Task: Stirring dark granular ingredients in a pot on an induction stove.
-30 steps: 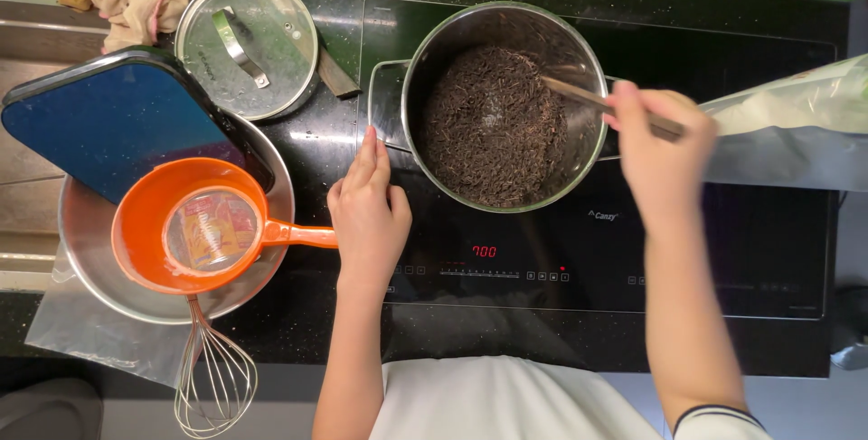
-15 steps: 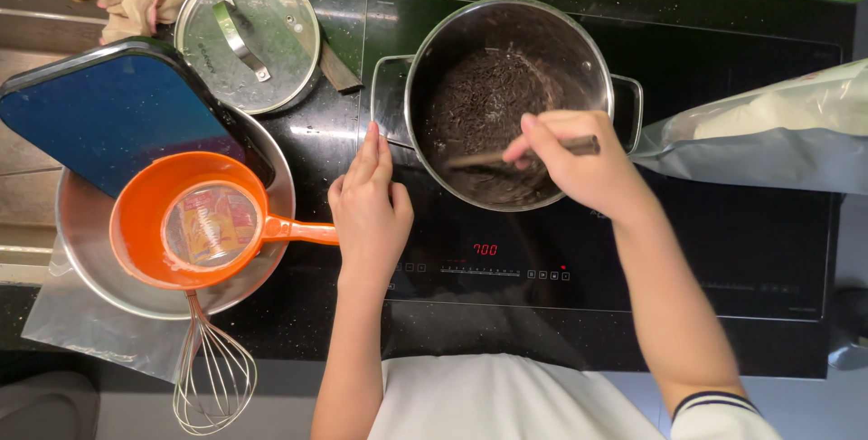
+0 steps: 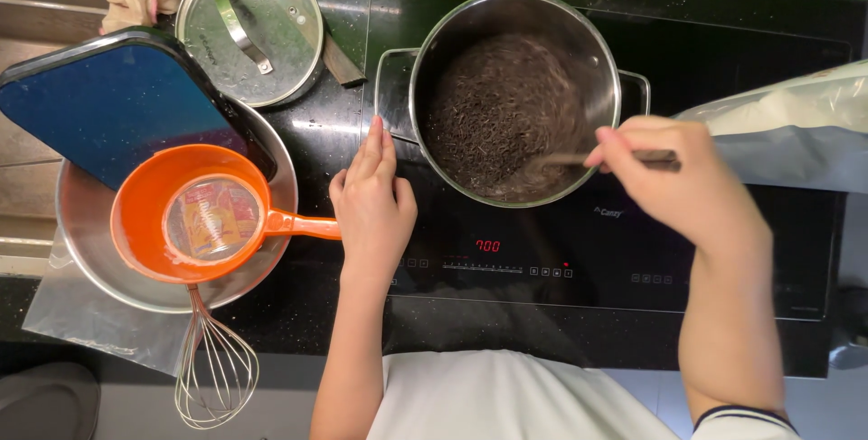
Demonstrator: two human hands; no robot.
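2 bare forearms in view, no gloves, rings or watch visible. Left hand (image 3: 372,209) and right hand (image 3: 683,182) both uncovered. White top across the torso. Right sleeve ends in a white cuff with 1 dark stripe at the edge.

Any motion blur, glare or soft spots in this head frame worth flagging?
Head view: the right hand and the utensil it holds are motion-blurred, as is the dark food in the pot; the left hand on the cooktop is sharp. Mild glare on the glass lid. Lighting is even, with soft shadows.
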